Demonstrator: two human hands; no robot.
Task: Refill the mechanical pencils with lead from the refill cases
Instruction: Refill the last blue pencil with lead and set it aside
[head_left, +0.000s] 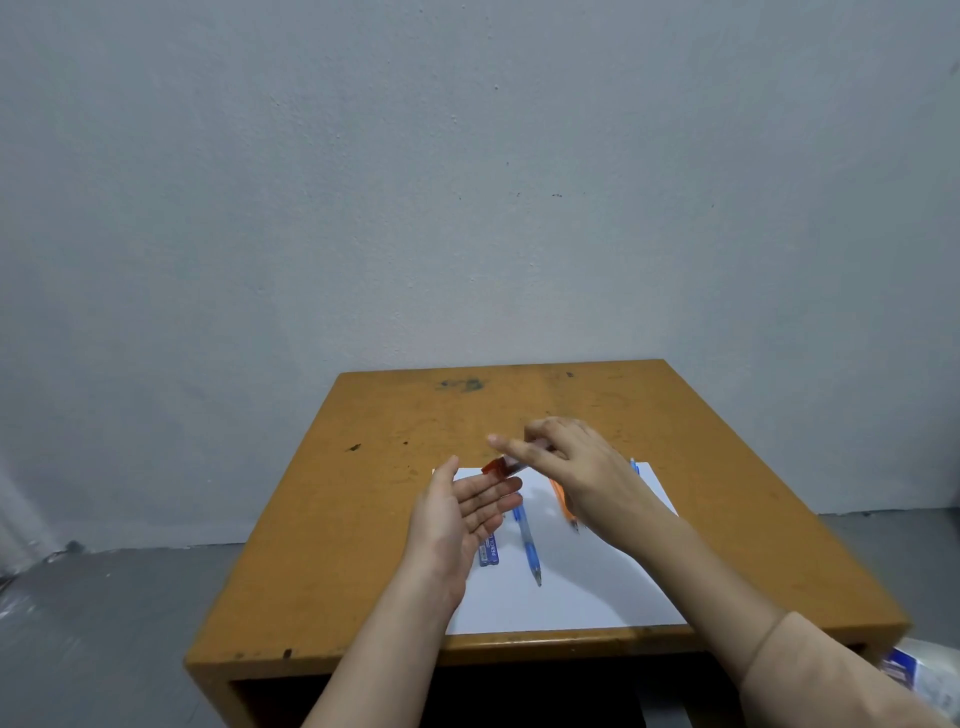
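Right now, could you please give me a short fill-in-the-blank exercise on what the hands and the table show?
1. The right hand pinches a refill case whose cap is ____ in colour.
2. The left hand, palm up beside that cap, holds ____.
3. The mechanical pencil lying in full view between the forearms is ____.
4. It lies on a sheet of paper that is ____.
Missing words: red; nothing; blue; white.
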